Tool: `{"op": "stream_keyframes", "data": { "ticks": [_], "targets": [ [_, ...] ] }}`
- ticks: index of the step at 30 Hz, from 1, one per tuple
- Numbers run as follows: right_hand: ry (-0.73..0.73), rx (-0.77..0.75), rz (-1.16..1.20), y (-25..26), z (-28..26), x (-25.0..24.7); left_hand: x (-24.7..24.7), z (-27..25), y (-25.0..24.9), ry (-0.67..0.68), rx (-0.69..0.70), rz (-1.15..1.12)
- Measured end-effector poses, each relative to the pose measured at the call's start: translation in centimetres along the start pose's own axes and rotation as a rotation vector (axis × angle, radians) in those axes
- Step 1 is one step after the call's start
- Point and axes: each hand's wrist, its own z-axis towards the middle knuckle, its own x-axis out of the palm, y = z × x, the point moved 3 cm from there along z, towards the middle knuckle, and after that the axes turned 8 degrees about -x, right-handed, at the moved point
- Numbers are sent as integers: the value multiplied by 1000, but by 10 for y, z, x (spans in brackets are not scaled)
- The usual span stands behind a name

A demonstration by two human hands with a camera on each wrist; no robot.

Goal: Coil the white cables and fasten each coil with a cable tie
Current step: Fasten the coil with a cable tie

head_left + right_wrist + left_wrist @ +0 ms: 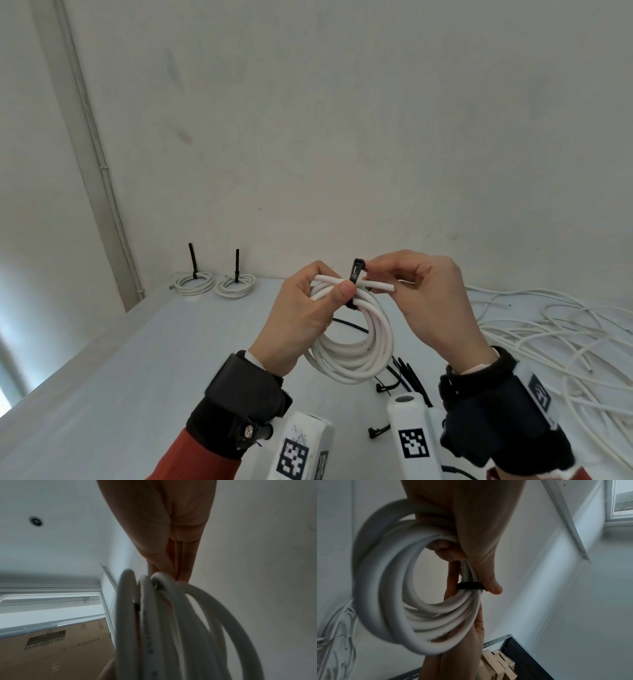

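One coil (359, 346) | cable tie (356, 270) partly hidden by left hand (301, 322)

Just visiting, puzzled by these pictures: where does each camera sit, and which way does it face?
Head: worn on the head, facing forward and down over the table; shows left hand gripping the white coil, right hand pinching the black cable tie.
Left wrist: on that wrist, looking along the palm at the coil and tie.
Right wrist: on that wrist, looking past the fingers at the coil and a cardboard box.
Shared: all show the coil.
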Motion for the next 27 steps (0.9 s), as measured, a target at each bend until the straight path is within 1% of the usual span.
{"op": "stream_keyframes", "data": {
  "ticks": [5,10,14,18,23,25,27],
  "targets": [
    [33,-45,23,3,1,-1,1,0,0,18,8,16],
    [27,-36,84,2,1,-1,-1,1,0,20,-4,22],
    [46,-66,85,2,2,-1,-3,2,1,39,-15,31],
    [120,-86,140,2,2,-1,-5,2,-1,46,-35,82],
    [255,19,262,2,0,-8,-5,-1,-5,63,-57,152],
    [256,57,298,4,-1,-9,-3,-2,-8,63,-65,179],
    [212,92,322,6,-2,-7,-3,-3,-10,61,-64,201]
  ]
}}
